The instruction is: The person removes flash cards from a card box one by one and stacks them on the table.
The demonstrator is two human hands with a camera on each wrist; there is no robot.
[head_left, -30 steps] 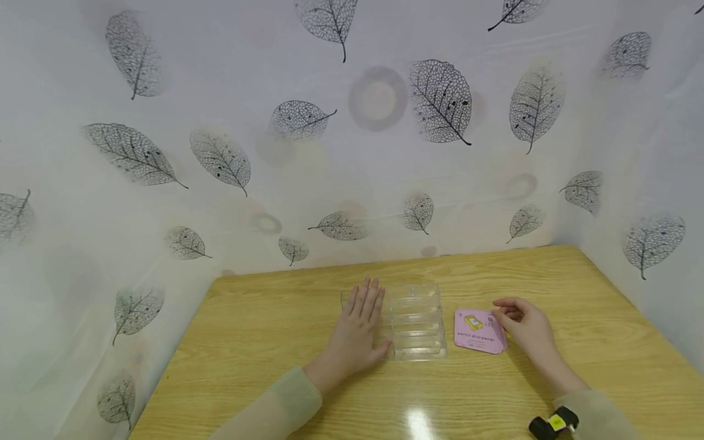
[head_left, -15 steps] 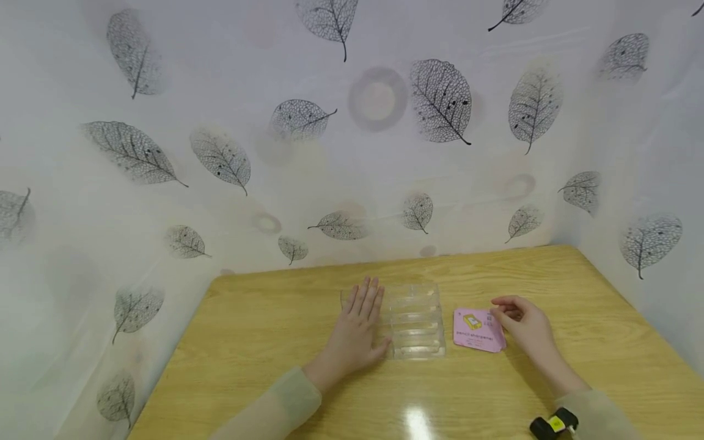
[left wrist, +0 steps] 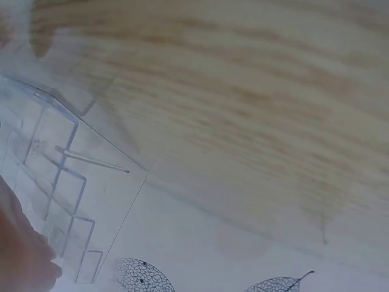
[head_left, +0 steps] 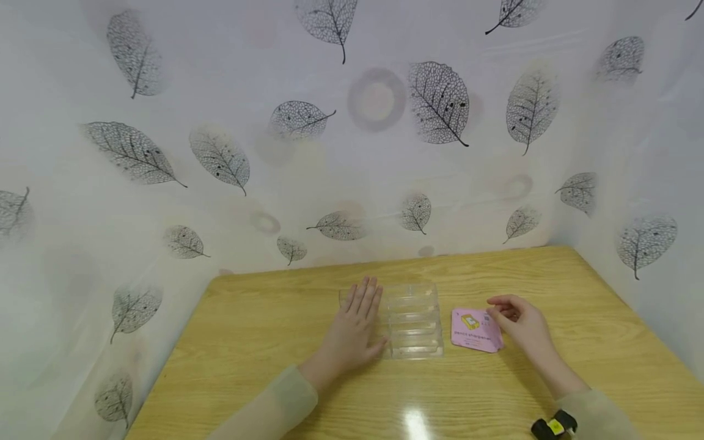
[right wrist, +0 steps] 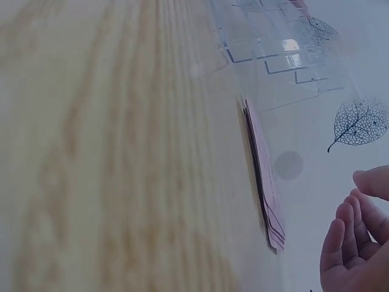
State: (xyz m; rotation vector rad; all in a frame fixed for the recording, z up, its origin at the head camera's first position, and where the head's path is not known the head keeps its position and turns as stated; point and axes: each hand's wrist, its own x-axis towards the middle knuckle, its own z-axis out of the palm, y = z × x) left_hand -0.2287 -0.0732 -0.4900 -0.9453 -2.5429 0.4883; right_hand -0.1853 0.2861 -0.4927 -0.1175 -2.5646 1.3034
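Note:
My left hand [head_left: 352, 333] lies with straight fingers over the left side of a clear plastic stepped rack [head_left: 415, 324]. The rack's ridged tiers show to the right of that hand, and its edge profile is visible in the left wrist view. To the right of the rack lies a small stack of pink cards [head_left: 472, 332], the top one printed with a yellow picture and "pencil sharpener". My right hand [head_left: 525, 324] is at the stack's upper right corner, fingers loosely bent. In the right wrist view a gap shows between these fingertips [right wrist: 344, 210] and the cards, with nothing held.
Everything stands on a wood-grain table [head_left: 264, 342]. A pale leaf-printed sheet [head_left: 341, 171] rises behind it and along both sides. On the right sleeve sits a black device [head_left: 554, 425] with a yellow label.

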